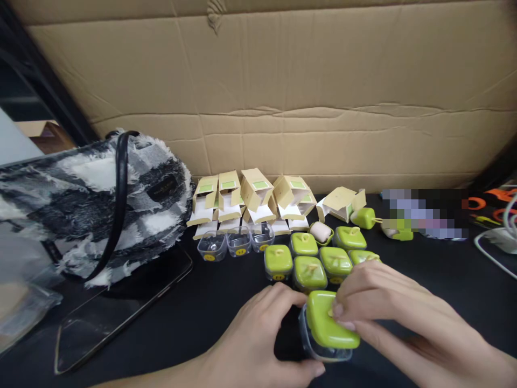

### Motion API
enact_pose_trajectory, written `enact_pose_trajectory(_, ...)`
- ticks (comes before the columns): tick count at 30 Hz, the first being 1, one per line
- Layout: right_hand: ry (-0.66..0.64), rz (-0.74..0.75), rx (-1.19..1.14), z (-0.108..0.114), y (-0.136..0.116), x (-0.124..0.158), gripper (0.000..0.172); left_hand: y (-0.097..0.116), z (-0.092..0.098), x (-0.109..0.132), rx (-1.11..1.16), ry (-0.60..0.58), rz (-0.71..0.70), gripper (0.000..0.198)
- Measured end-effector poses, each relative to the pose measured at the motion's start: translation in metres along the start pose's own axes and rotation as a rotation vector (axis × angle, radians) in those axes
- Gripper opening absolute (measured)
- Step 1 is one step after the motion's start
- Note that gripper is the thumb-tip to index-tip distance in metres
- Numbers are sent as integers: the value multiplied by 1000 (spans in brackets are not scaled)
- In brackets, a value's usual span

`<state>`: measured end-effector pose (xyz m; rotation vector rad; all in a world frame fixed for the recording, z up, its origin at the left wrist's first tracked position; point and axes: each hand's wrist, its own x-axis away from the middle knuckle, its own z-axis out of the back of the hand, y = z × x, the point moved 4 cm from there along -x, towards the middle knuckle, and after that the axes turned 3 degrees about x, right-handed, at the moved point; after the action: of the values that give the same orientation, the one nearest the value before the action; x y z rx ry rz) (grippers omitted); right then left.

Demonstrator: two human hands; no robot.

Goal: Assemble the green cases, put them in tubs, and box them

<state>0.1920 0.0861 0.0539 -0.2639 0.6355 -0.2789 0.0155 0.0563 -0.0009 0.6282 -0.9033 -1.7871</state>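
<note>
My left hand (262, 339) is wrapped around a small clear plastic case (319, 353), fingers and thumb gripping its left side. My right hand (399, 318) presses its fingertips on the green item (327, 320) that sits on top of the case. Just behind my hands lie several more clear cases with green tops (309, 272). Three clear cases without tops (238, 241) stand further left.
A row of small tan folded cartons (250, 199) lines the cardboard wall (283, 108) at the back. A black-and-white fuzzy bag (92, 205) lies at the left, with a dark phone (117, 312) below it. White cables (501, 237) are at the right edge.
</note>
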Motion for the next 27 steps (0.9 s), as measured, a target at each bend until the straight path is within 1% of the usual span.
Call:
enact_pose_trajectory(3,-28,12,9,-2,0,0,16,0,-1,1,3,6,-6,46)
enact_pose_trajectory(8,-48,36,7,-6,-3,-1,15,0,-2,1,10,-18,-19,52)
enact_pose_trajectory(11,-58,24,5,-7,-3,-1,15,-2,-1,0,2,-11,-9,52)
enact_pose_trajectory(14,-55,22,5,-7,-2,-1,15,-2,0,0,4,-11,-1,50)
enact_pose_trajectory(23,-43,32,27,-6,-5,-4,9,0,0,-1,10,-20,3,54)
enact_pose_trajectory(27,-51,16,38,-7,-4,-3,11,-3,0,-2,14,-10,-9,53)
